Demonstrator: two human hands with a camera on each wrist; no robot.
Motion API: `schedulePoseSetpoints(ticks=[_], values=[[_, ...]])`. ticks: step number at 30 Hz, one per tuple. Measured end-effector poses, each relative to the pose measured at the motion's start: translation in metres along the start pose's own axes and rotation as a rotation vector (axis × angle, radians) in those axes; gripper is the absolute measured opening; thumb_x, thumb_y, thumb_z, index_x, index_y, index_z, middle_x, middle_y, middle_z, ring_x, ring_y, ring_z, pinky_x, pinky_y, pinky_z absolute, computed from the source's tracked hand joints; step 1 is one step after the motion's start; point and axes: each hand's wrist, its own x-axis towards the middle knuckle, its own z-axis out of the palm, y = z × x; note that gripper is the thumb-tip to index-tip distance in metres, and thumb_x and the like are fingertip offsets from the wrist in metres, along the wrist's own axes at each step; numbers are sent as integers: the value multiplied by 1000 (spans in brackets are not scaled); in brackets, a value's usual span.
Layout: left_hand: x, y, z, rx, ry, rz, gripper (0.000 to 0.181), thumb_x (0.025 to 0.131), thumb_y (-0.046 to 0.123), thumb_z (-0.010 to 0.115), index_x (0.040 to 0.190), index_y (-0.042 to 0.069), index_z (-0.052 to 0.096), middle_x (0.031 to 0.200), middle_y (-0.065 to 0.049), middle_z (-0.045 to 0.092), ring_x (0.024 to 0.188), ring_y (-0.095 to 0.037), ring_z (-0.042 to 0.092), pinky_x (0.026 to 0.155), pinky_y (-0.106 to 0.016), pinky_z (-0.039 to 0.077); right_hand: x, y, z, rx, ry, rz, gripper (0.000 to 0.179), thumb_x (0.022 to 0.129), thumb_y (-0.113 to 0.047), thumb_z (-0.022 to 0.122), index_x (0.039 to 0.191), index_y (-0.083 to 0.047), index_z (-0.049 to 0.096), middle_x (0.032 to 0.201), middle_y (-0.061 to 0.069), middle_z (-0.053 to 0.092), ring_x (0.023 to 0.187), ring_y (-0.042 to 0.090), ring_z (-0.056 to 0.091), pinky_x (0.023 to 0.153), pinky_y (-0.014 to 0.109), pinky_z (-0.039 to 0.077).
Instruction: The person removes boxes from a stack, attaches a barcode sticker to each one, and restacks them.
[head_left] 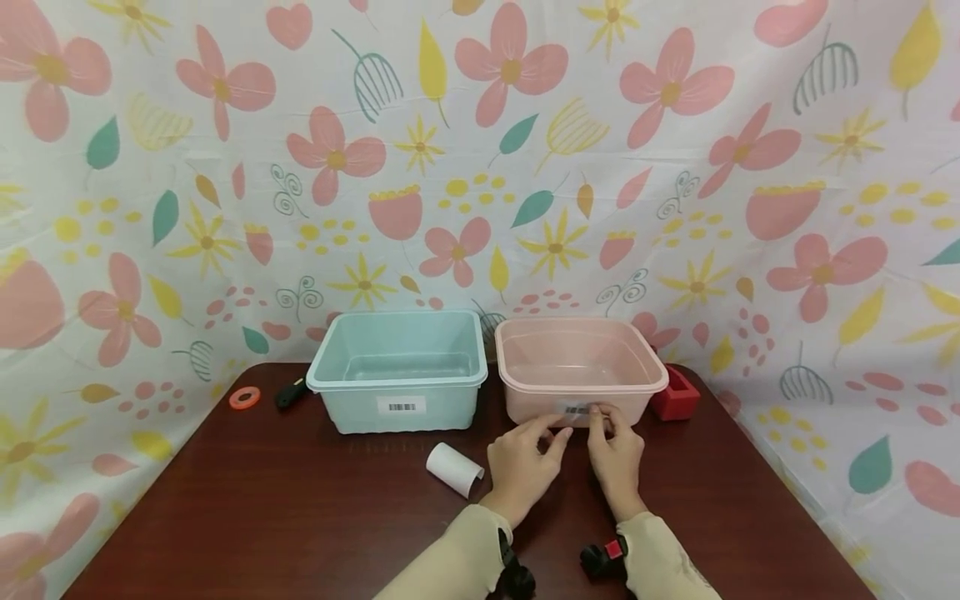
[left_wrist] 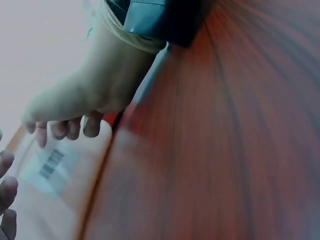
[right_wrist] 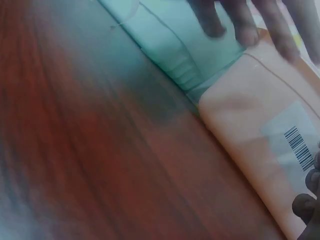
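A pale label with a black barcode (right_wrist: pixel 298 148) lies flat against the front wall of the pink plastic tub (head_left: pixel 525 406). My right hand (head_left: pixel 618 460) has its fingertips on the label's right end, pressing it against the tub. At the label's left end is my left hand (head_left: pixel 519 467), with thumb and index finger spread apart. In the right wrist view the left fingers (right_wrist: pixel 240 25) are extended and do not grip anything. The right hand (left_wrist: pixel 85 95) also shows in the left wrist view, fingertips at the label's edge.
Left of the pink tub stands a light blue tub (head_left: pixel 333 412) with its own barcode label (head_left: pixel 402 406). A curled white paper piece (head_left: pixel 454 469) lies near my left hand. An orange ring (head_left: pixel 244 397), a dark-handled tool (head_left: pixel 291 393) and a red block-shaped holder (head_left: pixel 677 398) sit farther back.
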Motion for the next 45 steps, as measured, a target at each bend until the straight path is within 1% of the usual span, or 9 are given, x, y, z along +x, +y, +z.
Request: schedulePoseSetpoints(ticks=[5,11,16,20,25,31,36,41,45], values=[[7,-7,-26,-19,27,12,9,94,35,71,92,29,77,75,19,69,52,8,50,47,-15,32,-1,3,-1,18,47,-56,10,95,-10,68,89,-6,75,55,-5,55,48,0,41,50,18,34],[19,-23,-56,3,33,4,8,94,33,70,91,29,76,72,20,67,52,8,48,47,-17,33,1,3,-1,46,58,-89,10,95,-8,67,88,-5,74,55,-5,53,49,0,41,50,17,33],[38,-38,-88,7,104,-5,10,94,32,70,89,28,77,68,17,66,50,5,52,45,-18,35,2,3,0,74,64,-107,10,94,-7,67,87,-4,73,55,-5,50,49,-1,39,49,17,30],[63,-51,-121,16,152,-81,14,95,33,69,91,24,78,69,12,69,52,0,59,47,-25,42,6,3,-2,97,119,-151,10,93,-4,67,85,-2,72,57,-2,53,52,-2,41,52,14,32],[92,-71,-166,50,140,-227,13,95,35,70,98,25,78,77,10,72,59,-6,64,52,-34,47,19,2,-10,115,211,-203,11,92,-3,66,84,0,74,62,6,61,57,-5,46,57,11,35],[107,-99,-212,151,51,-403,26,94,43,69,113,26,74,94,6,73,78,-18,67,62,-42,49,50,-3,-39,39,216,-205,14,93,-9,67,88,3,71,65,4,60,60,-10,46,60,9,35],[108,-129,-243,172,-59,-548,46,95,50,65,129,18,65,115,-4,67,109,-30,60,82,-53,48,79,-9,-64,-96,47,-68,21,98,-24,65,107,-6,73,80,-2,64,69,-11,48,65,10,39],[103,-154,-263,196,-200,-640,61,97,49,62,143,10,52,139,-21,50,128,-44,42,96,-62,41,101,-10,-77,-194,-155,36,31,101,-31,59,121,-10,71,101,10,65,92,14,55,77,23,39],[98,-170,-268,192,-325,-704,73,99,48,58,153,3,37,149,-30,36,136,-51,32,105,-65,33,110,-4,-81,-215,-220,112,40,102,-33,53,127,-5,67,112,21,61,106,34,53,87,47,37]])
